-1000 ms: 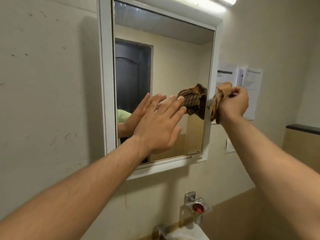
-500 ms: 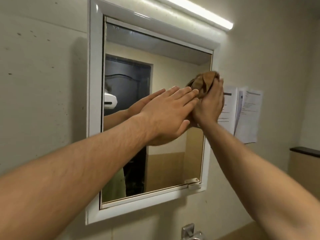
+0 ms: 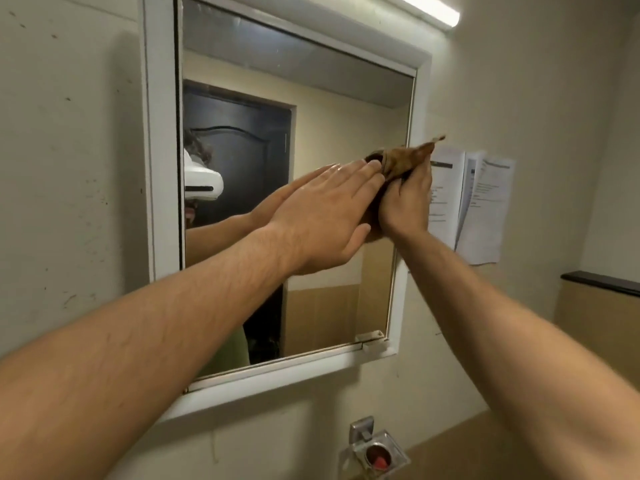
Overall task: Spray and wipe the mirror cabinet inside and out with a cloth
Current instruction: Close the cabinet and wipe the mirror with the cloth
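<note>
Two hands are up at the mirror cabinet (image 3: 157, 174), both close to its right edge and about halfway up the closed door. Your left hand (image 3: 325, 216) lies flat on the glass (image 3: 332, 109), fingers (image 3: 356, 178) straight and together, tips aimed at the right edge. It grips nothing and looks to be bracing the door.

Your right hand (image 3: 407, 199) sits just past those fingertips, touching them or nearly so. Its fingers are curled round the brown cloth (image 3: 405, 159), which is wadded against the glass where it meets the white frame (image 3: 414, 133).

The cloth rides at the top of your fist, above the knuckles. Its long axis runs from the wad up and to the right, and a loose tail crosses the frame toward the papers (image 3: 485, 202) taped on the wall.

So the working hand is the right one, with the wad on the edge side of it. Most of the glass lies to the left and below. At this height your flat left hand blocks a leftward stroke, so the open paths run up or down along the right edge unless you lift that palm. Watch that the trailing tail does not snag the papers. With the door shut, I judge this to be outside wiping.
</note>
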`<state>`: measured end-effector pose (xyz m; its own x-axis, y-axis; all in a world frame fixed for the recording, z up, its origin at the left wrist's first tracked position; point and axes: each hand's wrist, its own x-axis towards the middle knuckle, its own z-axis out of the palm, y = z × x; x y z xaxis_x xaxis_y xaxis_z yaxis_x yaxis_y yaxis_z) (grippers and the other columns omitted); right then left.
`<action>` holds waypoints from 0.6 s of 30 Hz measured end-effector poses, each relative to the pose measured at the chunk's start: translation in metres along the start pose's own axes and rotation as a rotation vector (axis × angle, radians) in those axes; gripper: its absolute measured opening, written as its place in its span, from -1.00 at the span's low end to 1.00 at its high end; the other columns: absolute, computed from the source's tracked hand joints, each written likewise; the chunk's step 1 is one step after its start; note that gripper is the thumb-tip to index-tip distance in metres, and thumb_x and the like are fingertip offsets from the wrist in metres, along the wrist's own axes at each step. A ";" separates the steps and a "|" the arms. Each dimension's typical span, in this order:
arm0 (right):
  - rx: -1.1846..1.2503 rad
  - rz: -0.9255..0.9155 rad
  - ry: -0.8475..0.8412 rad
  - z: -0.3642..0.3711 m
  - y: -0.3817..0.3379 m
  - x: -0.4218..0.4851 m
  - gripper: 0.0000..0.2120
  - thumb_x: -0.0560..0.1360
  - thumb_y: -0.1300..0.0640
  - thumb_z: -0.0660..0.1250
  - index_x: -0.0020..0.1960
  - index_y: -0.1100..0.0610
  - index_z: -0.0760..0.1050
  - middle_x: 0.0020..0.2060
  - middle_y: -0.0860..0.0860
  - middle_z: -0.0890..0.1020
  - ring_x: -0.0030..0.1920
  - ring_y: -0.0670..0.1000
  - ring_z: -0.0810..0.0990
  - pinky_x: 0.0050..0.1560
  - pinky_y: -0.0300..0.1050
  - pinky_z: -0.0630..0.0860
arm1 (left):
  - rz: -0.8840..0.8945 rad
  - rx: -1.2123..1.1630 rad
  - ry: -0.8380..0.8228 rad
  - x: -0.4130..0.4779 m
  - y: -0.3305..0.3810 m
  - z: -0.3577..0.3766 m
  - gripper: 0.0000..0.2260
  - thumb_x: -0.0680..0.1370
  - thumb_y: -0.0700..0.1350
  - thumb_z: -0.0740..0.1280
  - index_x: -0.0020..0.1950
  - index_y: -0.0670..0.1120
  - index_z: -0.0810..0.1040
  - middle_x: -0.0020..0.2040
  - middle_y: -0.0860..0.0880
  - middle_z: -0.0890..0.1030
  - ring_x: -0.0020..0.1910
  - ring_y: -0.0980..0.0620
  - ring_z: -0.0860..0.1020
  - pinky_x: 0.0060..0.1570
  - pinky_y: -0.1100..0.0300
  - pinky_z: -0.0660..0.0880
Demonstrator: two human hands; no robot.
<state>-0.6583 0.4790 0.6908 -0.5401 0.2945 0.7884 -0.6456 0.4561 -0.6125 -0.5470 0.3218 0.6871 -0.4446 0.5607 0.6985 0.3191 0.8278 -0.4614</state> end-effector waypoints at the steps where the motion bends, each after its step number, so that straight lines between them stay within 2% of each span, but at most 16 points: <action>1: 0.045 0.000 -0.023 0.000 0.019 -0.026 -0.45 0.71 0.00 0.09 0.66 -0.06 0.02 0.59 0.01 0.28 0.55 0.08 0.31 0.57 0.21 0.25 | 0.011 0.010 -0.008 -0.006 0.001 0.003 -0.34 0.63 0.17 0.13 0.67 -0.09 0.11 0.67 -0.11 0.15 0.65 -0.07 0.12 0.61 0.01 0.00; 2: 0.105 0.038 -0.055 0.000 0.041 -0.055 -0.45 0.73 -0.01 0.09 0.67 -0.11 0.00 0.59 -0.01 0.29 0.55 0.06 0.31 0.57 0.18 0.26 | 0.023 0.029 -0.017 -0.012 0.003 0.007 -0.34 0.63 0.18 0.10 0.67 -0.09 0.09 0.68 -0.11 0.13 0.66 -0.07 0.11 0.61 0.01 -0.02; 4: 0.225 0.303 -0.132 -0.006 0.088 -0.125 -0.46 0.74 0.03 0.13 0.67 -0.12 0.06 0.54 0.03 0.39 0.50 0.10 0.40 0.48 0.15 0.39 | 0.042 0.091 -0.043 -0.021 0.012 0.016 -0.33 0.65 0.18 0.06 0.68 -0.09 0.03 0.70 -0.11 0.05 0.67 -0.08 0.05 0.59 0.01 -0.09; 5: 0.261 0.483 -0.148 -0.010 0.110 -0.161 -0.54 0.72 0.12 0.15 0.61 -0.02 0.22 0.41 0.09 0.51 0.39 0.16 0.51 0.33 0.10 0.52 | 0.065 0.120 -0.059 -0.024 0.017 0.020 -0.33 0.65 0.18 0.06 0.69 -0.09 0.00 0.70 -0.11 0.01 0.67 -0.09 0.02 0.58 0.00 -0.12; 6: 0.299 0.631 -0.160 -0.015 0.125 -0.188 -0.67 0.69 0.22 0.16 0.44 0.07 0.41 0.22 0.15 0.60 0.18 0.20 0.63 0.07 0.01 0.61 | 0.086 0.138 -0.071 -0.028 0.022 0.025 -0.32 0.66 0.18 0.06 0.69 -0.09 -0.04 0.70 -0.11 -0.03 0.68 -0.10 -0.02 0.59 -0.02 -0.15; 7: 0.344 0.726 -0.173 -0.021 0.132 -0.201 -0.76 0.66 0.30 0.17 0.25 0.09 0.48 0.03 0.18 0.62 -0.07 0.16 0.65 -0.20 -0.07 0.59 | 0.096 0.143 -0.083 -0.032 0.029 0.031 -0.32 0.66 0.18 0.06 0.69 -0.09 -0.07 0.70 -0.11 -0.07 0.68 -0.10 -0.05 0.60 -0.04 -0.17; 8: 0.395 0.774 -0.183 -0.023 0.133 -0.198 -0.79 0.64 0.33 0.18 0.14 0.08 0.49 -0.08 0.20 0.61 -0.25 0.11 0.59 -0.38 -0.12 0.53 | 0.108 0.140 -0.101 -0.034 0.035 0.035 -0.31 0.66 0.17 0.06 0.69 -0.09 -0.09 0.70 -0.11 -0.09 0.68 -0.10 -0.08 0.60 -0.04 -0.19; 9: 0.440 0.786 -0.163 -0.024 0.131 -0.188 -0.80 0.62 0.33 0.19 0.10 0.08 0.49 -0.14 0.20 0.61 -0.34 0.08 0.54 -0.48 -0.15 0.48 | 0.130 0.121 -0.125 -0.037 0.041 0.037 -0.31 0.66 0.17 0.05 0.69 -0.09 -0.10 0.70 -0.11 -0.11 0.68 -0.10 -0.10 0.60 -0.04 -0.22; 10: 0.480 0.767 -0.139 -0.024 0.124 -0.172 -0.82 0.60 0.32 0.20 0.07 0.11 0.50 -0.19 0.16 0.64 -0.36 0.07 0.56 -0.49 -0.18 0.49 | 0.143 0.100 -0.134 -0.040 0.044 0.040 -0.31 0.66 0.16 0.05 0.69 -0.09 -0.09 0.70 -0.12 -0.11 0.68 -0.10 -0.10 0.59 -0.02 -0.25; 11: 0.531 0.721 -0.112 -0.021 0.113 -0.157 -0.83 0.60 0.30 0.18 0.04 0.14 0.52 -0.21 0.13 0.67 -0.32 0.05 0.62 -0.39 -0.17 0.57 | 0.132 0.090 -0.123 -0.044 0.044 0.042 -0.32 0.66 0.16 0.04 0.69 -0.10 -0.07 0.70 -0.12 -0.09 0.68 -0.10 -0.09 0.58 -0.01 -0.26; 12: 0.591 0.673 -0.095 -0.015 0.103 -0.146 -0.82 0.62 0.28 0.16 0.04 0.16 0.54 -0.16 0.11 0.69 -0.20 0.04 0.67 -0.18 -0.10 0.66 | 0.116 0.091 -0.110 -0.049 0.044 0.044 -0.33 0.66 0.16 0.03 0.69 -0.10 -0.04 0.70 -0.12 -0.07 0.68 -0.10 -0.07 0.57 -0.01 -0.26; 13: 0.625 0.661 -0.085 -0.011 0.097 -0.141 -0.79 0.66 0.23 0.14 0.11 0.17 0.55 -0.03 0.11 0.70 -0.03 0.04 0.69 0.08 -0.01 0.65 | 0.112 0.083 -0.099 -0.052 0.043 0.044 -0.34 0.66 0.15 0.02 0.69 -0.11 -0.03 0.70 -0.12 -0.05 0.68 -0.10 -0.05 0.58 0.00 -0.24; 14: 0.626 0.690 -0.059 -0.008 0.095 -0.147 -0.74 0.69 0.18 0.13 0.23 0.17 0.57 0.10 0.09 0.69 0.09 0.05 0.67 0.23 0.04 0.60 | 0.118 0.077 -0.104 -0.057 0.041 0.044 -0.34 0.66 0.15 0.03 0.69 -0.11 -0.02 0.70 -0.12 -0.04 0.68 -0.10 -0.04 0.58 -0.01 -0.22; 15: 0.624 0.716 -0.028 -0.007 0.098 -0.156 -0.72 0.69 0.16 0.15 0.29 0.12 0.58 0.14 0.07 0.69 0.12 0.05 0.67 0.24 0.04 0.58 | 0.116 0.080 -0.109 -0.060 0.037 0.042 -0.33 0.65 0.15 0.05 0.69 -0.11 -0.02 0.70 -0.13 -0.04 0.68 -0.10 -0.05 0.59 -0.01 -0.21; 16: 0.633 0.749 -0.013 -0.009 0.101 -0.168 -0.73 0.66 0.19 0.20 0.24 0.05 0.62 0.10 0.06 0.70 0.03 0.04 0.69 0.12 0.00 0.61 | 0.099 0.093 -0.111 -0.065 0.035 0.041 -0.32 0.64 0.15 0.05 0.69 -0.11 -0.03 0.70 -0.13 -0.05 0.68 -0.10 -0.05 0.60 -0.02 -0.19; 18: 0.701 0.845 -0.003 -0.016 0.105 -0.187 -0.66 0.54 0.32 0.24 0.10 -0.04 0.64 -0.07 0.10 0.68 -0.26 0.03 0.63 -0.33 -0.12 0.53 | 0.073 0.112 -0.094 -0.070 0.029 0.035 -0.32 0.64 0.14 0.07 0.69 -0.12 -0.03 0.70 -0.13 -0.04 0.68 -0.10 -0.04 0.62 -0.03 -0.14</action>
<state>-0.6163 0.4858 0.4804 -0.9533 0.2848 0.1002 -0.2300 -0.4703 -0.8520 -0.5362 0.3067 0.6053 -0.5017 0.6141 0.6092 0.2601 0.7787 -0.5709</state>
